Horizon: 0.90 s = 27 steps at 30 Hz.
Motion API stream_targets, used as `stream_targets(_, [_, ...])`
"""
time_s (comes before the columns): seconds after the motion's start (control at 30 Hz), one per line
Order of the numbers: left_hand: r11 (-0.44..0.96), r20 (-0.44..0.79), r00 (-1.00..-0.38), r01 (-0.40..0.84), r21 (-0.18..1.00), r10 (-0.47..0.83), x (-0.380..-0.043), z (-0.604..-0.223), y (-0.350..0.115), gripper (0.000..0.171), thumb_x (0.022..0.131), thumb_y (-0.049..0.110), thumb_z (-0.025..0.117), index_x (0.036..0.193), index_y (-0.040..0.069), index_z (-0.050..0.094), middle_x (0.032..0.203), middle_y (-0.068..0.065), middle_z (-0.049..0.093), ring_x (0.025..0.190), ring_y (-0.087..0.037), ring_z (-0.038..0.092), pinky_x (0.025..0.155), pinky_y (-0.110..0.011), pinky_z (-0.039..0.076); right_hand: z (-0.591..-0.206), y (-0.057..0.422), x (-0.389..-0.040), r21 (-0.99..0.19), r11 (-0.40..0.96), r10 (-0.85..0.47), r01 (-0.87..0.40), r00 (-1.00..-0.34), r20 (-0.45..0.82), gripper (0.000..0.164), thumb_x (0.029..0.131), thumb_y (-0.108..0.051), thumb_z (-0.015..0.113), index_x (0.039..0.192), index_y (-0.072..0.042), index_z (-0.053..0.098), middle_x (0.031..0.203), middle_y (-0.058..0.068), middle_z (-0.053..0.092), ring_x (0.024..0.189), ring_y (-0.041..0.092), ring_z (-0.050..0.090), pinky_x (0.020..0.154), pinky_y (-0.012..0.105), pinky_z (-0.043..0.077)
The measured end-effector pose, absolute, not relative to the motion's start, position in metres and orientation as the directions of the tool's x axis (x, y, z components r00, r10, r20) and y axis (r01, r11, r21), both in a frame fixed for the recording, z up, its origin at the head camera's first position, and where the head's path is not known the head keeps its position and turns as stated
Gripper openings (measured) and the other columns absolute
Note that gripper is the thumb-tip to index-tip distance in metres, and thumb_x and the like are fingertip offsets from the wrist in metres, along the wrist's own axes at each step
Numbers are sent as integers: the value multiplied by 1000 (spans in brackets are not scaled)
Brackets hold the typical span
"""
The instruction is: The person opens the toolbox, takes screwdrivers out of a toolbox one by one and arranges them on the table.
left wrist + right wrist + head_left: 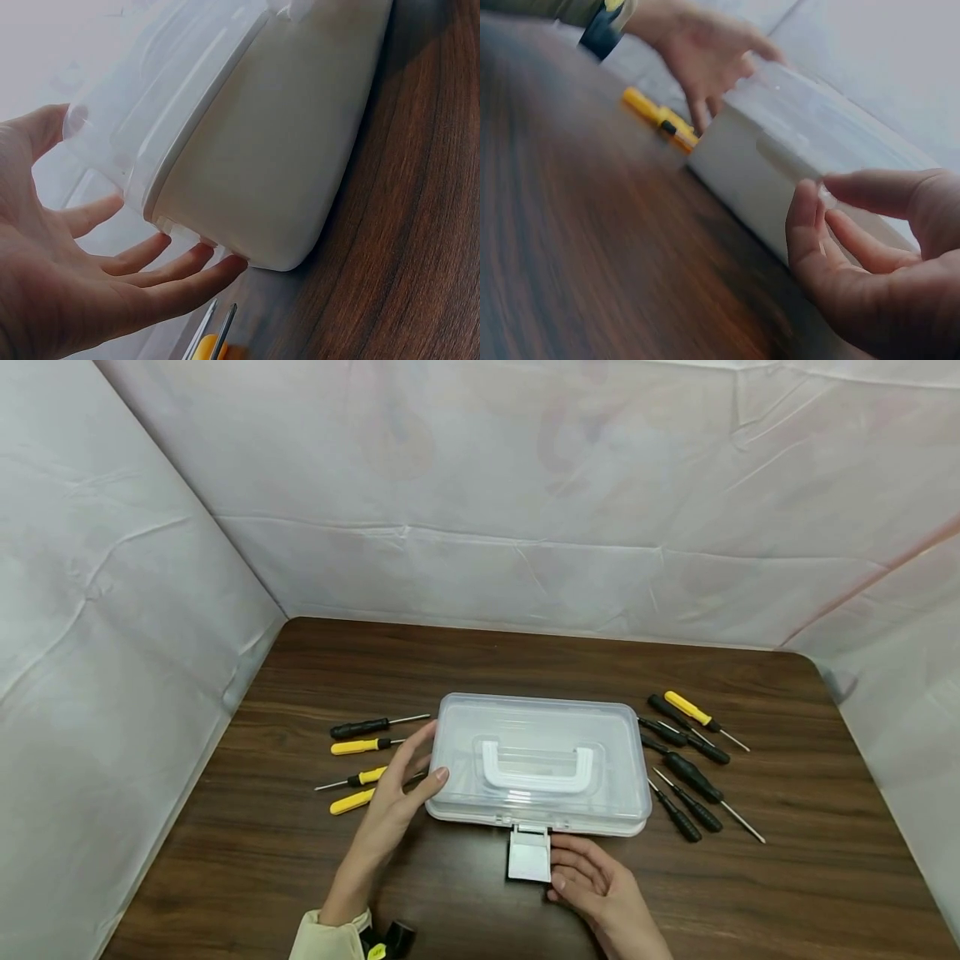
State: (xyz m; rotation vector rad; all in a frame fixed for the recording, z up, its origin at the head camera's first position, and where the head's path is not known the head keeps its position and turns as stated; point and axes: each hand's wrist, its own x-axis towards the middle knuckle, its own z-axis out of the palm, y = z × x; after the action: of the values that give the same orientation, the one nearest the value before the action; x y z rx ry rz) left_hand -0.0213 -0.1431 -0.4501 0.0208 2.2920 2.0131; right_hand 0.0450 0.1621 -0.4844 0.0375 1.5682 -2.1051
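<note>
A plastic storage box [536,714] with a clear lid and white base stands on the table, lid down. On top is a white carry handle [536,787]. From the front edge a white latch [529,858] sticks out toward me. My right hand [603,893] pinches the latch at its right edge, the thumb and fingertips meeting there in the right wrist view. My left hand [397,806] steadies the box's left end with spread, mostly straight fingers. Its thumb touches the lid and its other fingertips [225,264] rest along the end wall.
Left of the box lie several screwdrivers, yellow ones [356,746] and a black one [360,728], some partly behind my left hand. More, mostly black screwdrivers [692,777], lie close to its right end with a yellow one [686,707]. White cloth walls [480,577] border the table.
</note>
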Motion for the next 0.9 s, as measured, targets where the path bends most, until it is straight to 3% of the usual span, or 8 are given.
stream_targets(0.13, [135,-63,-996,-54,989,66,-21,-451,-143,65,103,24,66,160,36,38,168,-1,33,150,-40,42,113,-65,42,-485,166,46,-825,-310,-484,472,-826,-291,40,106,-1,54,144,-16,52,131,-4,67,113,8,66,97,29,59])
stream_targets(0.2, [136,-63,-996,-54,989,64,-20,-451,-143,64,103,24,65,160,36,38,168,-1,33,150,-40,42,113,-65,42,-484,165,46,-810,-342,-496,477,-824,-275,39,107,-1,51,142,-19,52,131,-5,67,114,8,65,98,29,58])
stream_targets(0.37, [138,-53,-997,-44,989,63,-20,-452,-143,64,103,23,65,160,37,38,168,-1,33,149,-40,42,113,-64,42,-480,156,45,-790,-372,-449,487,-839,-306,32,109,-6,52,139,-17,51,118,-7,69,109,7,66,96,30,59])
stream_targets(0.6, [138,-38,-997,-27,990,73,-20,-453,-143,65,103,23,65,160,37,37,168,-2,33,149,-42,41,110,-62,45,-473,136,45,-800,-334,-246,499,-865,-438,23,109,-18,56,130,-11,49,115,-3,72,101,11,65,88,31,61])
stream_targets(0.9, [136,-41,-997,-31,990,71,-20,-453,-143,65,104,23,65,160,37,37,168,-2,32,150,-43,40,110,-63,45,-462,119,41,-803,-343,-124,488,-870,-477,29,107,-25,60,123,-5,47,111,5,69,95,16,65,83,34,61])
